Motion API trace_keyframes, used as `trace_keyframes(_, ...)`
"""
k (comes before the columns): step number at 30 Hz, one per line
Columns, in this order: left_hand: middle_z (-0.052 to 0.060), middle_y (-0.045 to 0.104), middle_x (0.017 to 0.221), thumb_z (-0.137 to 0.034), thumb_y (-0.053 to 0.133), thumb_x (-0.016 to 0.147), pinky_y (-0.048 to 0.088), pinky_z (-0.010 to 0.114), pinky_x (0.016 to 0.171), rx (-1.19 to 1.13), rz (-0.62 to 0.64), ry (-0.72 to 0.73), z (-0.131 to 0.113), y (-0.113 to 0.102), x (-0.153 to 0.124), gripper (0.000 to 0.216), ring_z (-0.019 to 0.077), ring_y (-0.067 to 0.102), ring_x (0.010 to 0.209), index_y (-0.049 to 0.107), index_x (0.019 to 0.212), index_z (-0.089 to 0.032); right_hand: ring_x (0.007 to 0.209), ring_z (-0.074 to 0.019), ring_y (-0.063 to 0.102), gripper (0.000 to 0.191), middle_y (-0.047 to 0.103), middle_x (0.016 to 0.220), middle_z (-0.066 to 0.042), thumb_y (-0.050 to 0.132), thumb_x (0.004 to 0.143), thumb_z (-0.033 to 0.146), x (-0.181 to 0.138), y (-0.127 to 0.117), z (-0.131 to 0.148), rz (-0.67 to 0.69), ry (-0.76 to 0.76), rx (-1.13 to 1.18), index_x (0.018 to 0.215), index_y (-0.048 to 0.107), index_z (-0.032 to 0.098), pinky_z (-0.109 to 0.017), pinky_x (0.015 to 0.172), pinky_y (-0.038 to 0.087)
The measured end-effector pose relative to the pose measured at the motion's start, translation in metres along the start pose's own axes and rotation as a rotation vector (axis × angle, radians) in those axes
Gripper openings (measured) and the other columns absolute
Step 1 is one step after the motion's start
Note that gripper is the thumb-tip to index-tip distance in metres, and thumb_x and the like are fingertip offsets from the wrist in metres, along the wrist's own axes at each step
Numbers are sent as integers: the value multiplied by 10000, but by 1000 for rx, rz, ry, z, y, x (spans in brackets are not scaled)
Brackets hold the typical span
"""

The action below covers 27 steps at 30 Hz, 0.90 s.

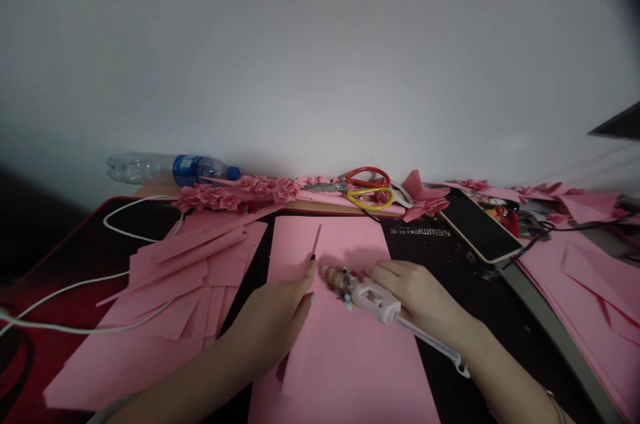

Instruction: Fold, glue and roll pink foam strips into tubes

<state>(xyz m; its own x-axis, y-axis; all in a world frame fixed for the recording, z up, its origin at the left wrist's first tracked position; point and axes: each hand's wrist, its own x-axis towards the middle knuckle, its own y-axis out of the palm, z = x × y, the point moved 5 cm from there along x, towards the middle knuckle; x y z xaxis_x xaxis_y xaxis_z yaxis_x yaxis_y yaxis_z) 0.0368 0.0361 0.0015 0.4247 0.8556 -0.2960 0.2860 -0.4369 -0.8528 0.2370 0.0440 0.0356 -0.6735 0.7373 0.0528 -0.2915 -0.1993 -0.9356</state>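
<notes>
My right hand point(417, 291) is wrapped round a white hot glue gun point(376, 301). Its tip is crusted with glue, and a clear glue stick point(427, 337) sticks out of the back. The tip hovers over or rests on the pink paper point(350, 371); I cannot tell which. My left hand point(280, 317) grips the folded left part of this paper, index finger stretched along a thin raised edge point(317, 242) and thumb close by. The other fingers of that hand are hidden under the palm.
Loose pink sheets point(175, 277) lie left, beside a white cable point(90, 329). Behind are paper flowers point(220, 197), a plastic bottle point(175, 168) and scissors point(370, 187). On the right lie a phone point(480, 227), a black cable point(525, 247) and more pink paper point(575, 304).
</notes>
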Motion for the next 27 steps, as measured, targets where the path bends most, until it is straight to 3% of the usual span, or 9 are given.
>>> trace_keyframes(2, 93, 722, 910, -268, 321, 942, 459, 325, 655, 28, 11, 0, -1, 0, 0, 553, 270, 687, 826, 236, 1483, -190, 660, -154, 543, 127, 615, 795, -43, 474, 905, 195, 1, -1, -3, -22, 37, 84, 903, 598, 169, -268, 595, 382)
trace_keyframes(8, 81, 715, 852, -254, 328, 944, 425, 274, 614, 61, 1, -9, -4, -4, -2, 550, 229, 679, 768, 244, 1477, -149, 592, -122, 499, 157, 567, 687, 3, 576, 852, 305, -1, -3, -17, -77, 333, 544, 762, 570, 175, -232, 532, 394)
trace_keyframes(13, 76, 716, 839, -258, 327, 950, 414, 274, 592, 60, 5, 2, -5, -4, -1, 531, 231, 679, 740, 266, 1472, -183, 468, -83, 419, 184, 472, 560, 52, 560, 844, 323, -6, 8, -21, -32, 490, 809, 736, 498, 188, -198, 426, 352)
trace_keyframes(19, 100, 721, 893, -252, 329, 951, 448, 308, 641, 46, 29, -8, -4, -3, -2, 539, 263, 689, 813, 248, 1476, -165, 425, -77, 453, 210, 488, 517, 51, 556, 837, 334, -2, 17, -17, 16, 556, 833, 707, 505, 177, -183, 397, 364)
trace_keyframes(27, 94, 721, 893, -256, 322, 958, 451, 276, 636, 79, 23, 0, -4, -2, 0, 532, 231, 689, 797, 243, 1477, -169, 424, -79, 468, 147, 505, 514, 55, 553, 814, 272, 4, 16, -13, 37, 560, 781, 702, 518, 182, -177, 389, 374)
